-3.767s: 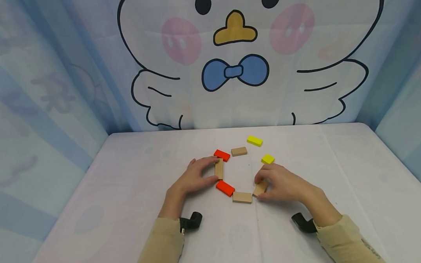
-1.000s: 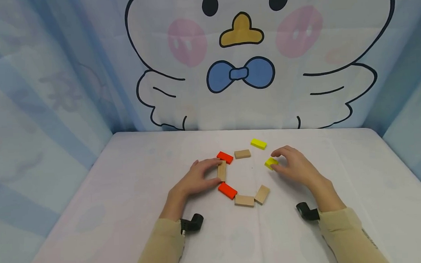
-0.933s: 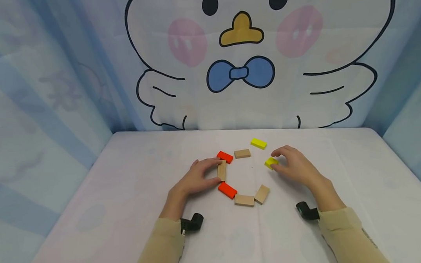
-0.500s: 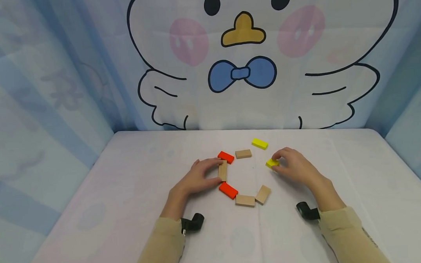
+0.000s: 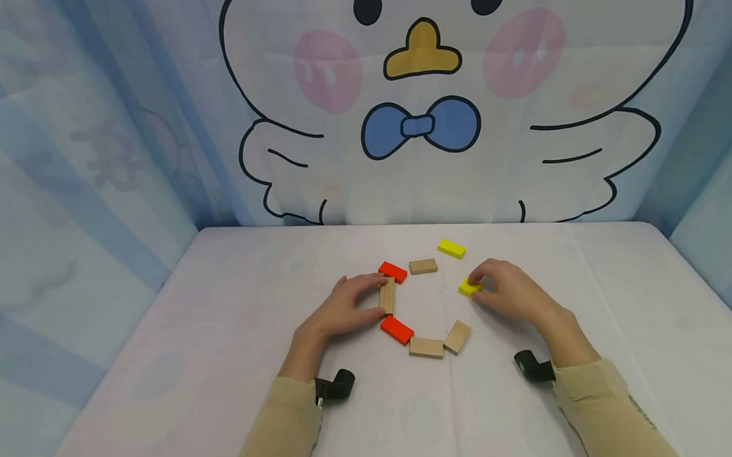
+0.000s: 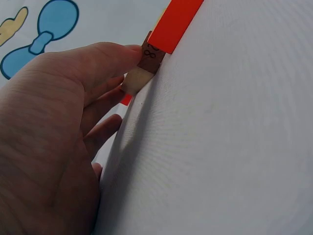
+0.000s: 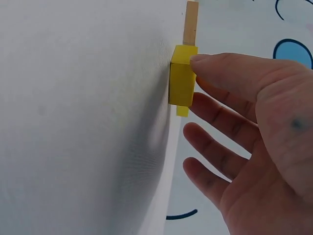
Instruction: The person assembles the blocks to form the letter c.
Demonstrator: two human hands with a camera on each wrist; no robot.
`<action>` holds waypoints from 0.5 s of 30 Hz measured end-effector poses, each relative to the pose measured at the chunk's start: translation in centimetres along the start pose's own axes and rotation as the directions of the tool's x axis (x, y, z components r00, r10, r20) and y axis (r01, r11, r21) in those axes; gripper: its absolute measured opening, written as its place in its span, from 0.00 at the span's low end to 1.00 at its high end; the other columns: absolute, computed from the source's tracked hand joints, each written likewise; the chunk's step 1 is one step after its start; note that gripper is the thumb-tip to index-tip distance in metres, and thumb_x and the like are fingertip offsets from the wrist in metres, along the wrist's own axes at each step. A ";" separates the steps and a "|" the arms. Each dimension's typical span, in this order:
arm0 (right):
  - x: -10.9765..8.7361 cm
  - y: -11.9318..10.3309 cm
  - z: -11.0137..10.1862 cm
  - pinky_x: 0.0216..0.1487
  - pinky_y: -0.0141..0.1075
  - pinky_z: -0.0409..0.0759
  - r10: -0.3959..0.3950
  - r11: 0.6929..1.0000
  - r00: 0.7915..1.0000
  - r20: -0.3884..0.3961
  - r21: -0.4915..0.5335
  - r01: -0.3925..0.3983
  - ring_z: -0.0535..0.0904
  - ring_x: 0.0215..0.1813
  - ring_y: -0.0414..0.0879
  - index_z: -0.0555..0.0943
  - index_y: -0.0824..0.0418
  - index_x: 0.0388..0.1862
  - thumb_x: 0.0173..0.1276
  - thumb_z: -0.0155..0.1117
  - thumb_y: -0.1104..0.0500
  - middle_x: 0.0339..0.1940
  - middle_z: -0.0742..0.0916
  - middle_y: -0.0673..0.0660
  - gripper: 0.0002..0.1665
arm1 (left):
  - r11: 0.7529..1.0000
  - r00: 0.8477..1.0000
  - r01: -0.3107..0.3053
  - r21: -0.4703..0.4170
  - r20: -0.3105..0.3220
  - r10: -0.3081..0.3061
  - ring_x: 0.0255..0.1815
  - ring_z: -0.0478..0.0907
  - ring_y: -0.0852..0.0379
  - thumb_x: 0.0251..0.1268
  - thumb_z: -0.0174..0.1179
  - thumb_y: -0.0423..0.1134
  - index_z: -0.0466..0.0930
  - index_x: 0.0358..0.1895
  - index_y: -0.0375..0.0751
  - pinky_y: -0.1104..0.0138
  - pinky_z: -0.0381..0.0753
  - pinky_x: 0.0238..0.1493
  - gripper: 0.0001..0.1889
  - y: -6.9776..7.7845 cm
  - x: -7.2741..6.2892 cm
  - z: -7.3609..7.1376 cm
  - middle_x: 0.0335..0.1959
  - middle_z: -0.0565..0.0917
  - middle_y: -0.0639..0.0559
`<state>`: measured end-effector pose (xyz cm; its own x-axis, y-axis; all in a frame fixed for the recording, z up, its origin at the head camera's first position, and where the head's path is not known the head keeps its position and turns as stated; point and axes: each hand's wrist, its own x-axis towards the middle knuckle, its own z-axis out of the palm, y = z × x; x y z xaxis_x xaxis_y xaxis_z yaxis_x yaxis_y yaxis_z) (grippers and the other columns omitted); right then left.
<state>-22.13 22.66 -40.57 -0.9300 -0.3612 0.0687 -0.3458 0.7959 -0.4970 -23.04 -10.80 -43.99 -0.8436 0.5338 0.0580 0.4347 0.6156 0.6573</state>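
My left hand (image 5: 346,304) spans a plain wooden block (image 5: 387,297), thumb at its near end and a finger at its far end. Red blocks sit at both ends of it, the far one (image 5: 393,271) and the near one (image 5: 398,329). In the left wrist view the thumb presses the wooden block (image 6: 137,81). My right hand (image 5: 511,290) pinches a yellow block (image 5: 467,289) between thumb and fingers on the table's right-centre. In the right wrist view the thumb lies against that yellow block (image 7: 181,81), with the lower fingers spread.
The blocks form a rough ring. Wooden blocks lie at its far side (image 5: 423,266), its near side (image 5: 426,348) and its lower right (image 5: 457,337). A second yellow block (image 5: 451,248) rests behind, outside the ring. A cartoon-printed curtain (image 5: 425,185) hangs behind the white table (image 5: 225,371).
My right hand has left the lower-right wooden block, gone to the nearer yellow block and pinched it, shifting it slightly left and nearer. The left hand has stayed at its wooden block.
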 end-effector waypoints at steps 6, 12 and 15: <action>0.0 -0.2 -0.1 0.64 0.60 0.71 -0.009 1.000 0.998 0.055 0.001 0.009 0.77 0.56 0.61 0.84 0.66 0.48 0.63 0.71 0.67 0.48 0.85 0.59 0.13 | 1.000 1.000 -0.005 -0.001 -0.001 0.005 0.76 0.62 0.50 0.67 0.64 0.44 0.72 0.72 0.45 0.47 0.38 0.78 0.30 0.1 0.0 0.0 0.73 0.71 0.47; -0.1 -0.6 -0.2 0.63 0.59 0.73 -0.038 0.999 0.993 0.108 0.034 0.035 0.78 0.55 0.59 0.84 0.64 0.47 0.63 0.71 0.68 0.49 0.86 0.57 0.13 | 1.000 1.000 0.002 -0.001 -0.003 -0.002 0.75 0.62 0.50 0.67 0.64 0.44 0.72 0.72 0.45 0.47 0.38 0.78 0.30 0.0 0.1 0.1 0.73 0.71 0.48; -0.1 -0.7 -0.3 0.62 0.58 0.73 -0.058 0.998 0.990 0.129 0.041 0.053 0.79 0.54 0.58 0.84 0.63 0.46 0.62 0.71 0.68 0.47 0.86 0.55 0.13 | 1.000 1.000 0.004 -0.001 -0.004 -0.004 0.75 0.62 0.50 0.67 0.65 0.44 0.72 0.72 0.45 0.47 0.38 0.78 0.30 0.0 0.1 0.1 0.73 0.71 0.48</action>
<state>-21.88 22.28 -39.95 -0.8845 -0.4663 -0.0150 -0.3892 0.7553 -0.5273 -23.09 -10.68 -44.07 -0.8465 0.5292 0.0579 0.4309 0.6173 0.6582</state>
